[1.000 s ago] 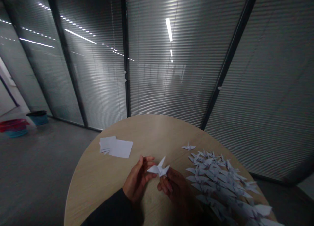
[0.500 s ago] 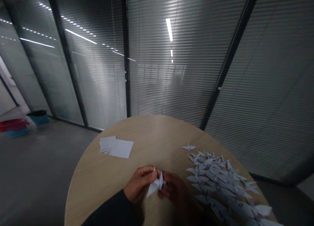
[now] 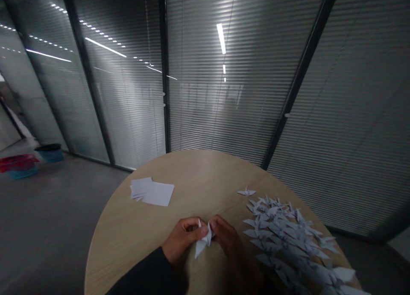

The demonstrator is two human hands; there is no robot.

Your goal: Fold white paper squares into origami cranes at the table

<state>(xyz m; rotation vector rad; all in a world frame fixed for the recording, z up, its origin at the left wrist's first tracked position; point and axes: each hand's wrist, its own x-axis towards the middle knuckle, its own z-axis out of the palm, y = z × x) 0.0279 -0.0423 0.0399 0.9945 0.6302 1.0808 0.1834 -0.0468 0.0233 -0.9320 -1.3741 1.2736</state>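
Note:
A small white paper crane (image 3: 201,245) is held over the near part of the round table, its pointed tips sticking up and one wing slanting down. My left hand (image 3: 183,239) pinches it between thumb and fingers from the left. From the right, my right hand (image 3: 225,235) closes its fingertips on the crane's other side; part of that hand lies in shadow. Many finished paper cranes (image 3: 285,235) lie in a heap to the right of my hands. One single crane (image 3: 246,192) sits apart, just beyond the heap.
White paper sheets (image 3: 158,193) lie at the left of the wooden table (image 3: 205,171). Behind the table stands a glass partition with blinds (image 3: 221,124). On the floor at left are a bin with a red liner (image 3: 19,165) and a dark-lined blue bin (image 3: 49,153).
My right hand has shifted up and its fingers have drawn together at the crane's upper right. The crane has turned slightly, its lower wing now pointing more steeply down.

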